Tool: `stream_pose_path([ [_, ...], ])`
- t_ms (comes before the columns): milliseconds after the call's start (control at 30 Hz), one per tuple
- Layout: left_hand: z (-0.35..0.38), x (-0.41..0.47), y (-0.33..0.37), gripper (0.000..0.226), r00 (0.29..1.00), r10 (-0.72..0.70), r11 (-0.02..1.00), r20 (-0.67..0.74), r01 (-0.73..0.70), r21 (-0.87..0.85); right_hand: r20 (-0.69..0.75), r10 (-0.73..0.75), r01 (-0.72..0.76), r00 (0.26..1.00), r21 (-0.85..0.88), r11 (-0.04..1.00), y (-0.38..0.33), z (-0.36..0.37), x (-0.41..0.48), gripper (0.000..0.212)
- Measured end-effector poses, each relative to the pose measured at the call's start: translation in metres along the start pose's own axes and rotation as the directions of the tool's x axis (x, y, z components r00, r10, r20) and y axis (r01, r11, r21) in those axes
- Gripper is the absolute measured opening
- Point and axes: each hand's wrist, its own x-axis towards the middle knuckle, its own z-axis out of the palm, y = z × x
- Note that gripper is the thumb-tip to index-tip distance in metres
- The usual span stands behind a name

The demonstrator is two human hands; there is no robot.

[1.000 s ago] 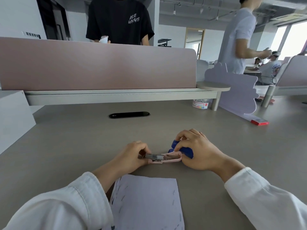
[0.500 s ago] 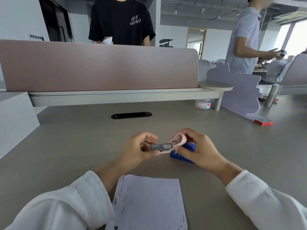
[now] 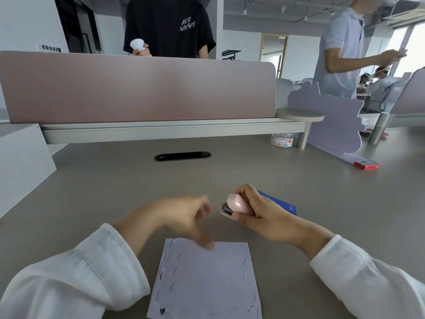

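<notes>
My right hand (image 3: 264, 217) grips the pink stapler (image 3: 234, 207) just beyond the paper stack (image 3: 207, 282); my left hand (image 3: 184, 217) hovers empty over its far edge. Next I'd steady it and staple.

The stapler (image 3: 236, 204) in the right hand (image 3: 266, 217) has a glossy pink plastic shell and a shiny metal nose, the paper (image 3: 207, 279) just below the left hand (image 3: 184, 217) looks matt and thin, the tabletop (image 3: 115, 180) under them is smooth and matt, and the sleeves (image 3: 69, 279) are creased white cloth.
</notes>
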Motion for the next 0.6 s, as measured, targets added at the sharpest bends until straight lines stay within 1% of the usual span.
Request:
stream_pose_path([
  [33,0.002,-0.003,0.002,0.074,0.996,-0.059,0.979,0.073,0.043,0.201,0.023,0.022,-0.022,0.999,0.011,1.0,0.001,0.0,0.0,0.035],
  [67,0.006,-0.004,0.005,0.074,0.989,-0.095,0.947,0.113,0.055,0.315,0.04,0.041,-0.042,0.998,0.011,0.999,0.001,0.0,0.0,0.041],
  [100,0.009,-0.005,0.009,0.071,0.985,-0.116,0.933,0.131,0.062,0.354,0.05,0.049,-0.05,0.998,0.014,0.999,0.001,0.0,0.0,0.041],
  [167,0.013,-0.003,0.013,0.061,0.983,-0.119,0.94,0.143,0.065,0.336,0.047,0.039,-0.041,0.998,0.046,0.998,0.0,0.002,-0.002,0.023],
  [200,0.013,-0.002,0.012,0.053,0.986,-0.099,0.943,0.136,0.049,0.328,0.038,0.032,-0.034,0.999,0.051,0.998,-0.001,0.003,-0.004,0.022],
  [267,0.004,-0.001,0.003,0.033,0.997,-0.008,0.943,0.077,-0.018,0.331,-0.003,0.011,-0.011,1.0,0.043,0.999,0.0,0.004,-0.003,0.044],
  [333,-0.011,-0.003,-0.012,0.02,0.997,0.066,0.958,-0.026,-0.056,0.281,-0.033,-0.021,0.025,0.999,0.121,0.992,0.004,0.005,0.001,0.057],
  [400,-0.028,-0.011,-0.024,0.023,0.986,0.106,0.975,-0.131,-0.077,0.209,-0.059,-0.047,0.06,0.997,0.228,0.972,0.009,0.005,0.006,0.054],
  [467,-0.039,-0.02,-0.029,0.025,0.97,0.131,0.984,-0.207,-0.102,0.144,-0.085,0.012,0.016,0.996,0.325,0.945,0.01,0.004,0.007,0.049],
  [533,-0.043,-0.024,-0.032,0.025,0.949,0.125,0.992,-0.29,-0.111,0.066,-0.058,0.062,-0.031,0.996,0.424,0.905,0.013,0.006,0.007,0.048],
  [600,-0.044,-0.023,-0.034,0.02,0.929,0.119,0.993,-0.349,-0.112,0.039,-0.033,0.04,-0.02,0.999,0.466,0.885,0.013,0.007,0.006,0.043],
])
